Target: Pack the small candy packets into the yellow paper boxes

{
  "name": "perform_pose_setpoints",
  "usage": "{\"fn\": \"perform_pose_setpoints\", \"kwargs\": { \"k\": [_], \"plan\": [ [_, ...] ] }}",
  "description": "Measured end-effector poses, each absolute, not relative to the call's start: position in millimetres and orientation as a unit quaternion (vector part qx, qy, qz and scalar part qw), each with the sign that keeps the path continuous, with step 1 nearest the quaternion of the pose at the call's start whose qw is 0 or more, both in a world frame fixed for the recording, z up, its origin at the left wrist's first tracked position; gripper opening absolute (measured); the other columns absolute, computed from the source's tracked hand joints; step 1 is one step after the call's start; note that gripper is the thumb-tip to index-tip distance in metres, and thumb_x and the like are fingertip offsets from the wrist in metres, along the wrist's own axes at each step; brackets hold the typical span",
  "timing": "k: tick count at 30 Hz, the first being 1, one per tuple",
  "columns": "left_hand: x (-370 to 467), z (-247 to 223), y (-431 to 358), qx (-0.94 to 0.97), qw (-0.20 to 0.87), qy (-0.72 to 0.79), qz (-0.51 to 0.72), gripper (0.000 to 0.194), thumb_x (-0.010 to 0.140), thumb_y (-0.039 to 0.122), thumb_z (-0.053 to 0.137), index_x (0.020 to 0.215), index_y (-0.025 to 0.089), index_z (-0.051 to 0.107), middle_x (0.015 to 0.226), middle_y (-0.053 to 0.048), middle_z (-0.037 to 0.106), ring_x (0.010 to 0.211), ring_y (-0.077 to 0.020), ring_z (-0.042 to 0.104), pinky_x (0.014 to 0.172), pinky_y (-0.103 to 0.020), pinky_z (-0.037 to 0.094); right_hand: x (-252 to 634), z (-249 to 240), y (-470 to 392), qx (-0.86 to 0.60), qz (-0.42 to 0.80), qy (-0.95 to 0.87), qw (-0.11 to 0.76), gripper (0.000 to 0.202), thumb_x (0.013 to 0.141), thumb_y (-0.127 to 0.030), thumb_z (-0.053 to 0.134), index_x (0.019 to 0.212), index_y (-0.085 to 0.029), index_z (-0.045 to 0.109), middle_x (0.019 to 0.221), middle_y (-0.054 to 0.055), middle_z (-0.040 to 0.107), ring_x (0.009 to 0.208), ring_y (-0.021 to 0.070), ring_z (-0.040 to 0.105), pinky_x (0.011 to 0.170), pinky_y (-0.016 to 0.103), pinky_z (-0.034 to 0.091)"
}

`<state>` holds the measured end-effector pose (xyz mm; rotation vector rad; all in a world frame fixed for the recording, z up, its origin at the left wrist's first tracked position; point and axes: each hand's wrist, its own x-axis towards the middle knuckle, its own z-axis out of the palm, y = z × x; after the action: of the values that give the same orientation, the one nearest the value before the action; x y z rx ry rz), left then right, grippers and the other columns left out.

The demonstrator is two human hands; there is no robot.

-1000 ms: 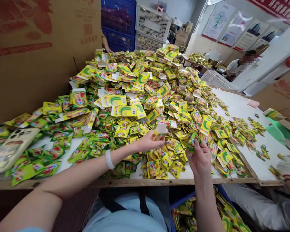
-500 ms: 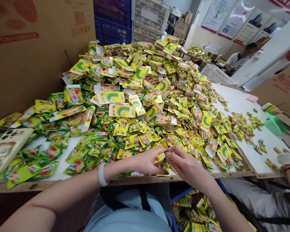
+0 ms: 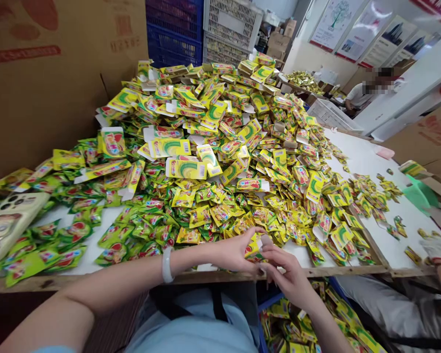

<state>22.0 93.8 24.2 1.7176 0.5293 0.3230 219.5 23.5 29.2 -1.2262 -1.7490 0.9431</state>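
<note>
My left hand [image 3: 235,252] is closed around a small yellow carton [image 3: 253,248] with a green and red print, just above the table's front edge. At its right end a pale flap stands out, and the fingers of my right hand [image 3: 288,272] are pinched together at that end. My palms and fingers cover part of the carton. Right behind my hands lie many small yellow candy packets [image 3: 200,215], with green candy packets [image 3: 143,235] to their left. Flat and open yellow cartons [image 3: 186,168] are heaped above the packets.
A phone [image 3: 12,223] lies at the left of the table. A large cardboard box [image 3: 62,88] stands behind it. Below the table edge is a blue crate [image 3: 261,314] filled with yellow cartons. A co-worker's gloved hand [image 3: 435,247] is at the far right; another person sits farther back.
Both my hands have shifted slightly right and down with the carton. My right hand has turned, and the carton's pale flap end shows more. The heap looks the same.
</note>
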Motion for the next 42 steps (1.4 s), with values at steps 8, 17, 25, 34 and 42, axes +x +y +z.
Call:
{"fn": "perform_pose_setpoints", "kwargs": {
  "k": [8,17,25,34,42],
  "plan": [
    [-12,31,123,0.876,0.043,0.461,0.137,0.045,0.088,0.041,0.065,0.118,0.009,0.06,0.125,-0.025,0.06,0.119,-0.039,0.057,0.098,-0.053,0.047,358,89,81,-0.723,-0.223,-0.533,0.38,0.054,0.081,-0.065,0.061,0.097,-0.013,0.067,0.076,0.008,0.06,0.061,0.0206,0.053,0.057,0.034,0.042],
    [-65,21,125,0.803,0.21,0.507,0.231,0.042,0.095,0.016,0.039,0.132,0.016,0.059,0.128,-0.013,0.067,0.113,-0.0257,0.066,0.1,-0.04,0.051,148,-6,157,-0.592,0.141,-0.713,0.347,0.043,0.08,-0.06,0.066,0.065,-0.021,0.056,0.073,0.004,0.057,0.075,0.0209,0.054,0.069,0.031,0.043],
    [-70,22,140,0.611,0.512,0.456,0.397,0.051,0.086,0.055,0.055,0.112,0.014,0.068,0.104,-0.012,0.072,0.099,-0.0281,0.067,0.084,-0.041,0.056,181,38,139,-0.434,0.293,-0.744,0.415,0.024,0.085,-0.042,0.067,0.078,-0.022,0.056,0.105,0.006,0.061,0.099,0.0207,0.061,0.087,0.035,0.05],
    [-3,21,113,0.647,0.447,0.423,0.451,0.046,0.097,0.052,0.043,0.081,0.015,0.065,0.072,-0.002,0.06,0.07,-0.0171,0.055,0.067,-0.028,0.047,159,20,112,-0.426,0.554,-0.497,0.514,0.047,0.073,-0.039,0.082,0.111,-0.029,0.057,0.113,0.002,0.067,0.08,0.0142,0.067,0.068,0.029,0.06],
    [-83,41,185,0.795,0.015,0.531,0.293,0.064,0.087,0.044,0.064,0.141,0.015,0.047,0.153,-0.02,0.038,0.147,-0.0386,0.022,0.119,-0.061,0.013,186,9,108,-0.437,0.597,-0.316,0.594,0.031,0.068,-0.042,0.085,0.085,-0.021,0.069,0.071,-0.003,0.071,0.053,0.0103,0.062,0.05,0.022,0.055]
  ]
}}
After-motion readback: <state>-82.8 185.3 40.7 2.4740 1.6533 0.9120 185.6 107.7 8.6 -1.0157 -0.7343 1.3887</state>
